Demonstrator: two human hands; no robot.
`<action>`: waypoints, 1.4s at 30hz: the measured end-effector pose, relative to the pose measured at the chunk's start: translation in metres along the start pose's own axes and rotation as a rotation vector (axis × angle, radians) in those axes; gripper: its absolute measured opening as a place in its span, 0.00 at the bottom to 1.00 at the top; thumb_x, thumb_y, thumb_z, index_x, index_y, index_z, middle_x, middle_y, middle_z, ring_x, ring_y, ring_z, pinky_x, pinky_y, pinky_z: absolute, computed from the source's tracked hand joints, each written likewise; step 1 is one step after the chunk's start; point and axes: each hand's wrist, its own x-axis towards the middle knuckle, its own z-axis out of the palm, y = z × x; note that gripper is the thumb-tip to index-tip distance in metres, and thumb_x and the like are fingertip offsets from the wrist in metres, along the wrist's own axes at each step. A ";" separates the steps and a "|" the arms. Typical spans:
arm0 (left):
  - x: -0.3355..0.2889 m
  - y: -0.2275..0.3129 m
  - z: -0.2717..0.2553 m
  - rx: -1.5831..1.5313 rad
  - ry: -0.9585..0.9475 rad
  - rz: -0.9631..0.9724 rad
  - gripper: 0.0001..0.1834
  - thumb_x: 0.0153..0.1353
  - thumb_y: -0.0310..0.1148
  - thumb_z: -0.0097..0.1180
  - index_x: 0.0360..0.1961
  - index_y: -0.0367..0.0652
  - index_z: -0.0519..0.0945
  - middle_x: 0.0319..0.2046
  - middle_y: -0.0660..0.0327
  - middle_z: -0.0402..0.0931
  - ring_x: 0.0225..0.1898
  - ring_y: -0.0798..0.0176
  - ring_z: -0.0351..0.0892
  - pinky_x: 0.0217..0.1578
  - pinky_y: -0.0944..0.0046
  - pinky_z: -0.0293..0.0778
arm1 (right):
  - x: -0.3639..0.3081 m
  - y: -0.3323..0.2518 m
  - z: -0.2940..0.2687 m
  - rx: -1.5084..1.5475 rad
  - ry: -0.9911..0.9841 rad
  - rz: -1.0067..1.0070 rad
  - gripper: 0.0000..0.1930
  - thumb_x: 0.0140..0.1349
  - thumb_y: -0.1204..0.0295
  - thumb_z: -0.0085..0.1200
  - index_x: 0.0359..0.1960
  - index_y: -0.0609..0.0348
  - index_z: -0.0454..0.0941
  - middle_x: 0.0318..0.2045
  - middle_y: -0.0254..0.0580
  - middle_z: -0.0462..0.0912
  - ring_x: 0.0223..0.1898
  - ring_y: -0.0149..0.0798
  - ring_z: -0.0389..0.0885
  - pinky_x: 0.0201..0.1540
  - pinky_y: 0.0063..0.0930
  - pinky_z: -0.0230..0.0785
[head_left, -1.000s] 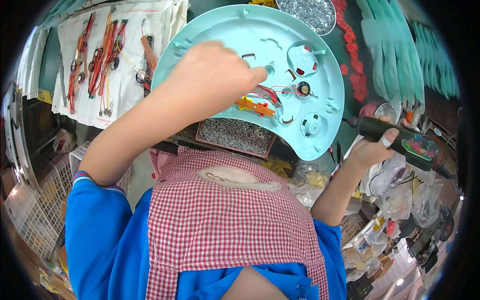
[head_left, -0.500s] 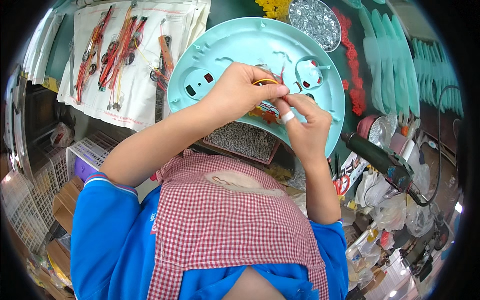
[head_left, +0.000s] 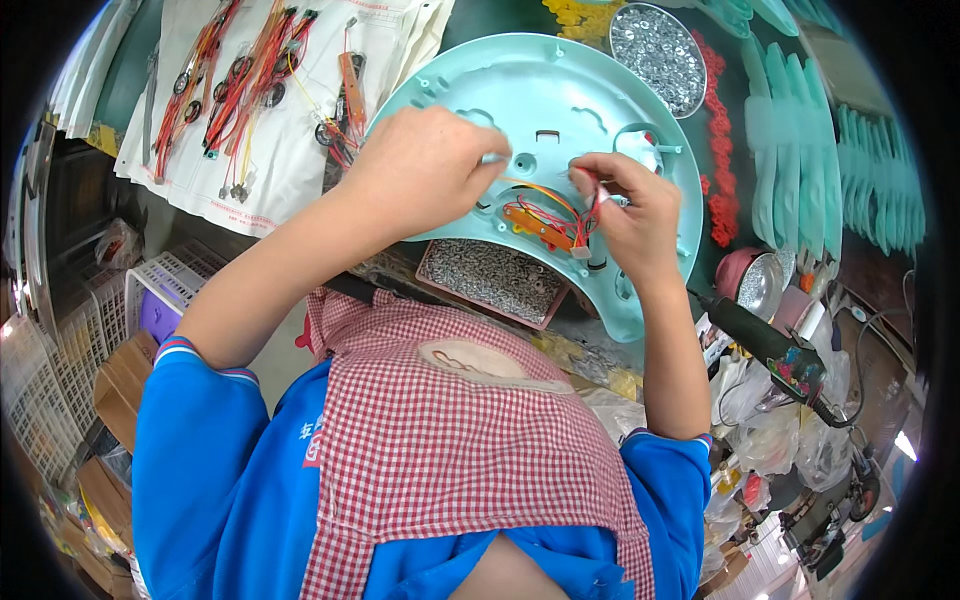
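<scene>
A curved teal plastic shell [head_left: 600, 75] lies in front of me with its hollow side up. My left hand [head_left: 430, 160] is over its left part, closed, with the fingertips partly hidden; a yellow wire [head_left: 540, 190] runs from them toward the right. To the right, my right hand [head_left: 645, 215] pinches thin red wires [head_left: 592, 190] between thumb and fingers, and a white band wraps one digit. Below and between the hands, an orange circuit board [head_left: 538, 228] sits in the shell near its inner edge, with red wires looping around it and a small white connector [head_left: 580, 253] beside it.
Wire bundles with small round parts [head_left: 240, 85] lie on white bags at left. A bowl of clear pieces [head_left: 657, 58], red pieces [head_left: 718, 140] and teal panels [head_left: 790, 150] are at right. A tray of screws [head_left: 490, 280] sits nearest me; a dark power tool [head_left: 765, 340] at lower right.
My hands, together over the shell before, have moved apart, left hand leftward and right hand rightward. The orange board and its wires now show between them. The whole view has shifted slightly.
</scene>
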 end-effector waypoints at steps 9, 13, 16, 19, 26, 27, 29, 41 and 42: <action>-0.017 0.005 0.007 0.021 -0.028 0.018 0.11 0.53 0.40 0.64 0.32 0.45 0.82 0.28 0.61 0.78 0.33 0.54 0.81 0.32 0.55 0.77 | 0.010 -0.003 0.020 -0.070 -0.006 -0.116 0.08 0.48 0.81 0.59 0.32 0.58 0.80 0.30 0.38 0.80 0.34 0.43 0.80 0.36 0.34 0.75; -0.022 0.000 0.011 -0.006 0.006 0.022 0.10 0.54 0.37 0.64 0.34 0.45 0.81 0.28 0.62 0.76 0.32 0.55 0.79 0.32 0.56 0.74 | 0.011 0.002 0.017 -0.199 -0.145 -0.161 0.08 0.47 0.80 0.59 0.31 0.57 0.79 0.31 0.38 0.78 0.35 0.42 0.80 0.37 0.34 0.74; -0.024 0.000 0.013 -0.018 0.039 0.026 0.09 0.54 0.36 0.63 0.34 0.46 0.81 0.28 0.62 0.76 0.32 0.55 0.78 0.32 0.56 0.74 | 0.017 0.000 0.020 -0.242 -0.134 -0.248 0.08 0.47 0.80 0.59 0.31 0.57 0.79 0.31 0.38 0.78 0.34 0.43 0.79 0.36 0.35 0.74; -0.024 0.000 0.014 -0.010 0.060 0.033 0.08 0.54 0.36 0.63 0.33 0.46 0.81 0.28 0.63 0.76 0.32 0.56 0.78 0.32 0.57 0.74 | 0.024 -0.002 0.015 -0.288 -0.228 -0.254 0.07 0.48 0.79 0.58 0.31 0.57 0.80 0.30 0.38 0.77 0.34 0.44 0.79 0.36 0.35 0.74; -0.025 0.000 0.015 0.001 0.046 0.036 0.08 0.54 0.36 0.64 0.34 0.47 0.81 0.28 0.63 0.76 0.34 0.56 0.78 0.33 0.59 0.74 | 0.025 0.000 0.020 -0.296 -0.256 -0.255 0.07 0.50 0.80 0.56 0.31 0.57 0.80 0.30 0.38 0.78 0.33 0.45 0.80 0.35 0.36 0.75; -0.025 0.000 0.015 -0.003 0.060 0.041 0.08 0.53 0.35 0.64 0.34 0.47 0.81 0.29 0.64 0.76 0.34 0.57 0.77 0.34 0.59 0.74 | 0.026 0.001 0.018 -0.261 -0.267 -0.246 0.07 0.50 0.81 0.56 0.32 0.58 0.81 0.31 0.38 0.79 0.32 0.44 0.80 0.34 0.35 0.75; -0.024 -0.001 0.014 -0.010 0.096 0.050 0.09 0.51 0.34 0.64 0.34 0.48 0.81 0.29 0.65 0.75 0.36 0.58 0.77 0.36 0.59 0.74 | 0.025 0.002 0.008 -0.168 -0.222 -0.206 0.09 0.50 0.84 0.56 0.33 0.59 0.81 0.32 0.39 0.80 0.33 0.42 0.81 0.35 0.33 0.75; 0.004 0.002 0.027 0.161 0.153 0.388 0.06 0.40 0.33 0.64 0.23 0.50 0.84 0.27 0.71 0.73 0.35 0.67 0.73 0.36 0.65 0.71 | 0.006 0.006 -0.006 -0.276 -0.033 -0.140 0.17 0.46 0.85 0.55 0.40 0.54 0.79 0.26 0.36 0.82 0.31 0.43 0.78 0.33 0.36 0.71; 0.003 0.000 0.027 0.146 0.165 0.400 0.06 0.40 0.33 0.65 0.24 0.50 0.84 0.26 0.71 0.73 0.35 0.67 0.73 0.35 0.65 0.71 | 0.008 0.006 -0.006 -0.259 -0.044 -0.131 0.18 0.46 0.85 0.55 0.41 0.54 0.78 0.26 0.37 0.82 0.31 0.43 0.78 0.33 0.36 0.71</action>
